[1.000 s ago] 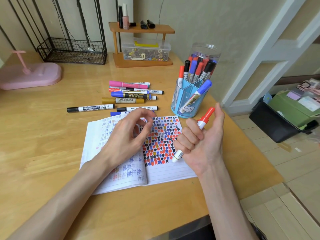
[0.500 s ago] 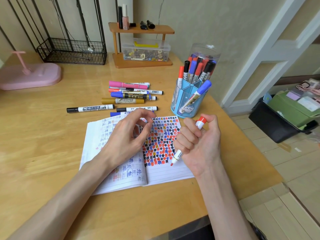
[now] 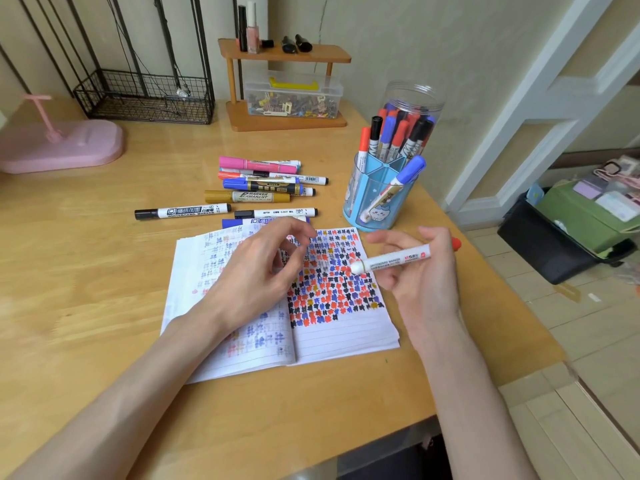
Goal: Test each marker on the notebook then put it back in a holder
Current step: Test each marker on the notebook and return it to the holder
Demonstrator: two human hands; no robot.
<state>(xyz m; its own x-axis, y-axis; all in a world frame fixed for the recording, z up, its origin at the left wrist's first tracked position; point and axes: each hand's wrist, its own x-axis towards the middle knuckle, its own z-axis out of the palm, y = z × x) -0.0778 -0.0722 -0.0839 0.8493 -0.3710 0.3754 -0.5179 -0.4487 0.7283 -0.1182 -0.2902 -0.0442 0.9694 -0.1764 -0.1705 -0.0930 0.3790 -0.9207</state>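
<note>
- Marker [image 3: 394, 260], white barrel with red cap on, is held level in the right grip [image 3: 422, 271], fingers curled round it, above the right page of the notebook [image 3: 346, 334].
- Left grip [image 3: 256, 271] rests on the left page, loosely curled and holding nothing.
- Judgement: cap on, so the return step is likely. Turn the cap upward and lower it tail-first into a free cell of the blue holder [image 3: 356, 195] just beyond the notebook, clear of the leaning blue-capped pen [image 3: 398, 183].
- Loose markers [image 3: 263, 188] lie on the desk [image 3: 86, 271] behind the notebook.
- Farther back: clear jar [image 3: 415, 98], wooden shelf [image 3: 287, 53], wire basket [image 3: 145, 98]. Tiled floor lies to the right.
</note>
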